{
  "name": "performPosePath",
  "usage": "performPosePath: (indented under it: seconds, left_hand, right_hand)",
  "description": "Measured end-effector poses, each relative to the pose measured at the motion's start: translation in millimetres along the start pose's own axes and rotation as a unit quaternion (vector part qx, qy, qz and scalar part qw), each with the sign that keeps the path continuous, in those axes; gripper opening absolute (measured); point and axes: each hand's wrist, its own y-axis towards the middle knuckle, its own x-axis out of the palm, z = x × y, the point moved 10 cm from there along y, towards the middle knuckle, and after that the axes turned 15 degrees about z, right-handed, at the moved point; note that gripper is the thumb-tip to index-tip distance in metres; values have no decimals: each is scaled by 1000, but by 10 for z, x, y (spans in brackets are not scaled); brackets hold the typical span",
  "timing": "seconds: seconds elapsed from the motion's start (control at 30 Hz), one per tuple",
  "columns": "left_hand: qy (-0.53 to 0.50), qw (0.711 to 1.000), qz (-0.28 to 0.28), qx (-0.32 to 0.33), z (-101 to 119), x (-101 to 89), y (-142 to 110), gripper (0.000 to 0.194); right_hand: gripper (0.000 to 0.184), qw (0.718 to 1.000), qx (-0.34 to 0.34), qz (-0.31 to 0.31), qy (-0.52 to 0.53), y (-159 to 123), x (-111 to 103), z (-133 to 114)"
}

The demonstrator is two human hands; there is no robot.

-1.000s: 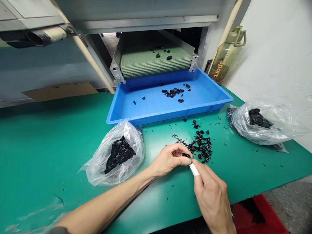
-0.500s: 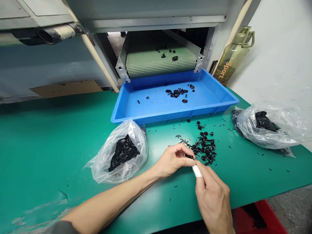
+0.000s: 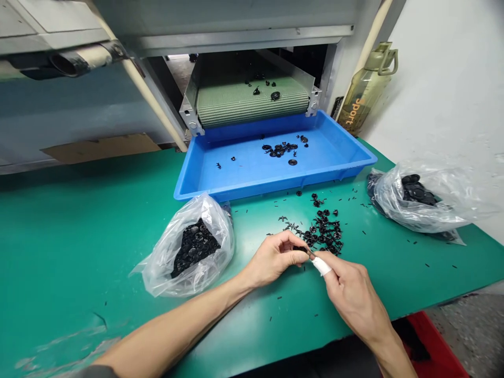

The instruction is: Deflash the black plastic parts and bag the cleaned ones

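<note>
My left hand [image 3: 275,255] is closed in a pinch around a small black plastic part [image 3: 301,249], which the fingers mostly cover. My right hand [image 3: 354,294] meets it at the fingertips, its thumb and forefinger pressed together at the edge of that part. What the right fingertips grip is too small and hidden to name. White tape [image 3: 322,266] wraps the right thumb. Just beyond both hands, a loose pile of small black plastic pieces [image 3: 326,231], some round and some pronged, lies on the green table [image 3: 98,210].
A blue tray [image 3: 236,188] with scattered black pieces stands under the end of a green conveyor belt [image 3: 252,107]. Clear plastic bags of black parts lie at left [image 3: 155,268] and right [image 3: 444,197]. A bottle [image 3: 364,94] stands by the wall; a red bin [image 3: 437,341] sits below the table edge.
My right hand has turned, its wrist swinging out to the right, and more of its fingertips show. My left hand keeps its pinch. The whole view has shifted slightly.
</note>
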Motion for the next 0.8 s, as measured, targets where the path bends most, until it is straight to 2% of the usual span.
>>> performPosePath:
  seconds: [0.13,0.2,0.3,0.4,0.57,0.63,0.7,0.73,0.8]
  left_hand:
    - [15,1000,-5,-9,-10,19,22,22]
    - [18,1000,-9,-6,-4,20,27,23]
    - [5,1000,-7,2,22,3,24,23]
    - [-49,999,17,-11,63,-54,30,20]
    - [-72,995,41,-60,159,-86,134,8]
    - [-21,996,70,-50,226,-137,253,11]
    - [129,984,122,18,362,-238,411,21]
    - [215,963,147,63,448,-273,491,25]
    - [386,894,175,148,590,-261,643,25]
  right_hand:
    - [34,998,13,-57,27,37,51,40]
    - [35,997,25,-60,38,35,34,97]
    - [35,998,56,23,7,21,-119,271]
    - [35,990,74,112,-42,-45,-255,423]
    - [34,979,66,172,-85,-119,-301,490]
    - [33,976,57,188,-98,-129,-306,475]
    - [33,972,44,198,-117,-137,-303,452]
    - [33,971,39,201,-124,-141,-298,442]
    - [33,970,33,204,-131,-147,-289,435]
